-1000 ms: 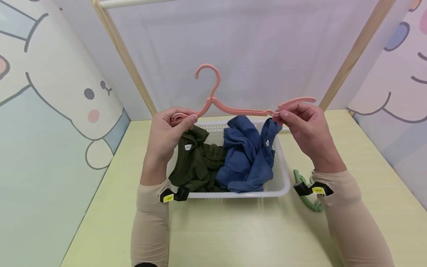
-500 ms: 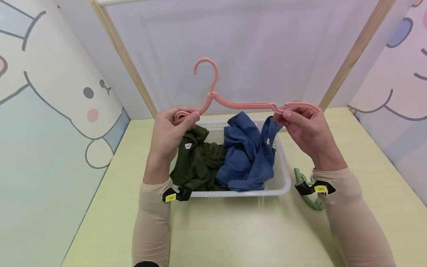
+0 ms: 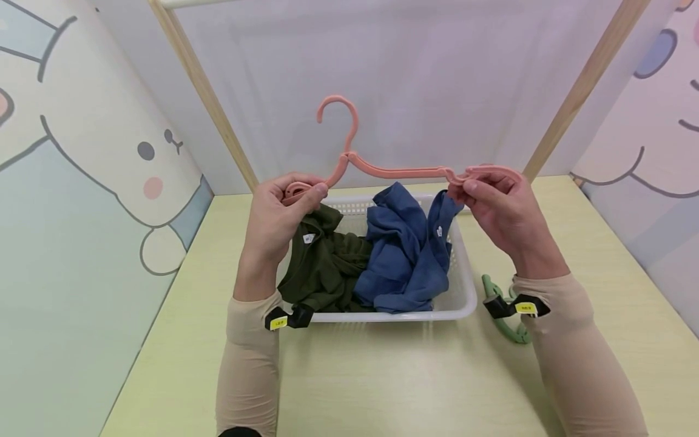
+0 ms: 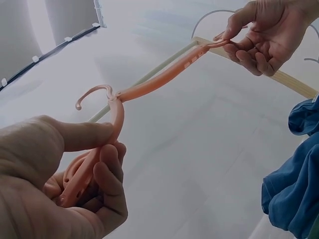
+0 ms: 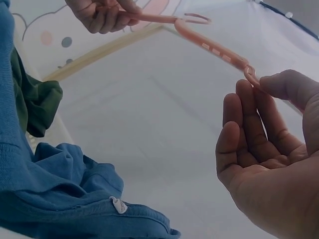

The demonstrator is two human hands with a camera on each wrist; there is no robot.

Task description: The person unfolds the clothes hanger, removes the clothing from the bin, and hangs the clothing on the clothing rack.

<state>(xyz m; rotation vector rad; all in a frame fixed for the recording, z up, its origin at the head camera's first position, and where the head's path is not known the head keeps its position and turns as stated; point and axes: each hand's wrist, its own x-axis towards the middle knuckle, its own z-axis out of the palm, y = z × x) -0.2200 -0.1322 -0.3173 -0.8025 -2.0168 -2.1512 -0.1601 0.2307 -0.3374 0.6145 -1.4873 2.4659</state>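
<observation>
A pink folding hanger [image 3: 401, 173] is held up over the basket, its hook pointing upward. My left hand [image 3: 273, 209] grips the left arm of the hanger, which is still folded up within the fingers, as the left wrist view shows. With thumb and index finger, my right hand [image 3: 499, 209] pinches the jointed end of the right arm; the outer section extends rightward across the fingers. Seen from the right wrist, the other fingers of the right hand [image 5: 269, 144] are loosely bent below the pinch.
Below the hanger, a white plastic basket [image 3: 466, 285] holds a dark green garment [image 3: 333, 267] and a blue garment [image 3: 401, 255]. A green hanger [image 3: 513, 331] lies on the table right of it, partly behind the right wrist. Wooden posts [image 3: 590, 79] of a rack stand behind.
The hanger has risen slightly, and its right outer section has swung down to lie more in line with the arm. Over the last half second almost nothing has moved.
</observation>
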